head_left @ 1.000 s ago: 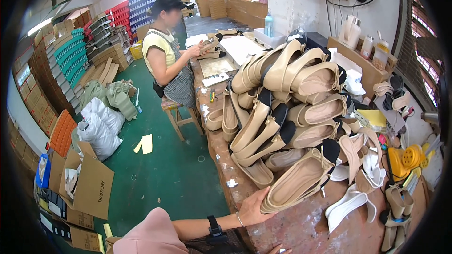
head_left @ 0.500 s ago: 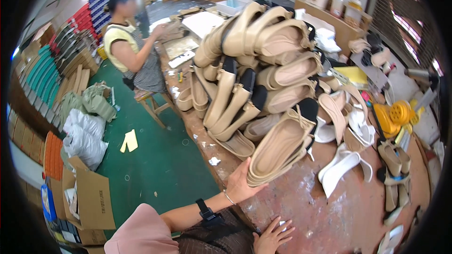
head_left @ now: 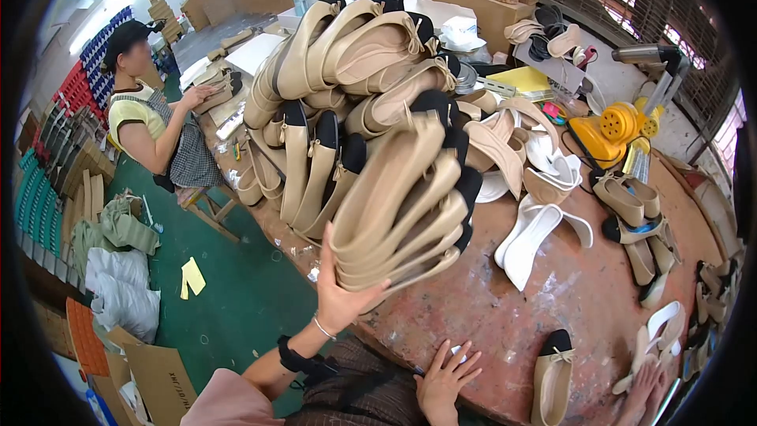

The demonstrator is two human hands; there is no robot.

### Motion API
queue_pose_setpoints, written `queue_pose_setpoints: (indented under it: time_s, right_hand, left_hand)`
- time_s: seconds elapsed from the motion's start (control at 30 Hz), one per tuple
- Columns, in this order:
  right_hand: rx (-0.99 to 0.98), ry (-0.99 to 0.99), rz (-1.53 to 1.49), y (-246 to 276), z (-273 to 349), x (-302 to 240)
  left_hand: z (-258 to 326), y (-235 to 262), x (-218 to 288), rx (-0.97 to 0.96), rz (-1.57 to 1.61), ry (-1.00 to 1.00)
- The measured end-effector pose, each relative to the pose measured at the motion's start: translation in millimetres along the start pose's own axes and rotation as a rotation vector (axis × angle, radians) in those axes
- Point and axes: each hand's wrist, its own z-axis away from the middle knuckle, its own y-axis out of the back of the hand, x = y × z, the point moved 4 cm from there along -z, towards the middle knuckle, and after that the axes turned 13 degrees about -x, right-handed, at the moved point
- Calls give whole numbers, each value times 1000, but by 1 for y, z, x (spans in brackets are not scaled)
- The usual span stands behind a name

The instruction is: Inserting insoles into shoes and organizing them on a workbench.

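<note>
Two hands show at the near edge. Right hand (head_left: 443, 379) rests spread open on the table (head_left: 583, 300). Left hand (head_left: 341, 296), previously low at the edge, now grips the stack of beige shoes (head_left: 402, 213), lifted left of centre.

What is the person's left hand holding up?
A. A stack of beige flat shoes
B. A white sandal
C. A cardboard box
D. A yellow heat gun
A: the left hand grips the heel end of a stack of beige flat shoes, raised above the workbench.
</note>
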Motion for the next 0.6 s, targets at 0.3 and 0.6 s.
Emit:
queue_pose_setpoints:
  time_s: [0.3,0.6]
  right_hand:
    - [31,-41,20,-5,-1,2]
    - [36,-123,91,13,0,-3]
  left_hand:
    - [-181,83,118,149,64,-324]
    - [-276,89,2,50,-595,-460]
